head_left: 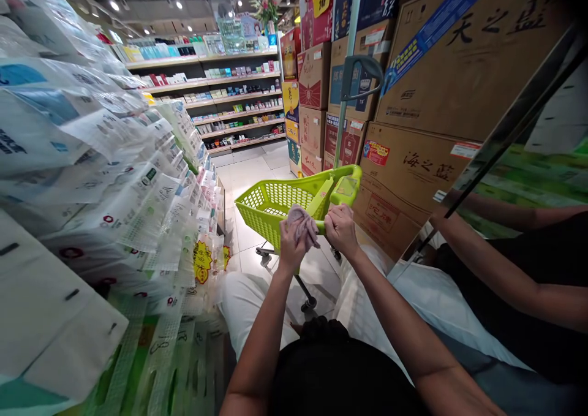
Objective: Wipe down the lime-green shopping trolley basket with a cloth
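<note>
- A green shopping basket (275, 204) on wheels stands on the tiled floor (250, 171) of a shop aisle, straight ahead of the person and within reach of both arms.
- A pinkish-grey cloth (303, 223) lies on the near rim of the basket, bunched up, with part of it hanging over the edge.
- Left hand (291, 244): fingers curled shut around the cloth, pressing it against the rim from the near side. The cloth sits above and just beyond the knuckles.
- Right hand (340, 227): closed into a loose fist on the near rim, just beside the cloth and below the basket's green handle block (345, 189). Whether the fingers grip the rim or only rest on it cannot be told.
- The two hands are close together, the cloth between them.
- A grey pull handle (361, 76) rises on a pole from the far right of the basket.
- Left of the aisle: stacked packs of tissue (92, 177) in clear wrapping.
- Right of the aisle: piled brown cartons (413, 165) with printed characters.
- Far right: a mirrored panel (528, 177) reflects the person's arm.
</note>
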Demonstrator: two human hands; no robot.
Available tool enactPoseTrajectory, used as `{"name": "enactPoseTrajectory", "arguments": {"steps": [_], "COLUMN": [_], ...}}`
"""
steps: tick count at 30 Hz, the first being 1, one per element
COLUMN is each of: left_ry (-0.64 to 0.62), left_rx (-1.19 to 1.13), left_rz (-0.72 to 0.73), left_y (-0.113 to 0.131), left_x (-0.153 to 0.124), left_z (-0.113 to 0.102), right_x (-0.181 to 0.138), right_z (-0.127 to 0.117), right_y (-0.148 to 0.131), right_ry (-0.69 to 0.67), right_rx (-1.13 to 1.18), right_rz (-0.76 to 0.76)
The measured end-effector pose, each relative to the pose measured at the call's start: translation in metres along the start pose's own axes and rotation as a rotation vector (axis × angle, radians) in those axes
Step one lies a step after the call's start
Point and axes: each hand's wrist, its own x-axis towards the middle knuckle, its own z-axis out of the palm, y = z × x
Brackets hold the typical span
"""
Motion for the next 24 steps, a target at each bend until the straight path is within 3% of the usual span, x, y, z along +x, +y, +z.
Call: {"name": "enactPoseTrajectory", "arguments": {"steps": [4, 8, 15, 21, 24], "left_ry": [0.094, 0.084, 0.013, 0.214, 0.083], "left_rx": [0.117, 0.167, 0.112, 0.14, 0.154], "left_rz": [-0.094, -0.183, 0.09, -0.027, 0.118], "left_y": [-0.032, -0.058, -0.046, -0.047, -0.027], "left_x": [0.019, 0.035, 0.013, 0.01, 0.013], "left_z": [-0.019, -0.03, -0.003, 0.008, 0.01], "right_x": [0.0, 0.001, 0.002, 0.004, 0.004], "right_z": [-0.002, -0.004, -0.013, -0.013, -0.012], "right_y": [-0.003, -0.003, 0.008, 0.014, 0.016], "right_ry": [0.043, 0.055, 0.028, 0.032, 0.026], "right_rx": [0.046, 0.086, 0.157, 0.183, 0.2], "right_rz": [-0.02, -0.045, -0.032, -0.025, -0.019]}}
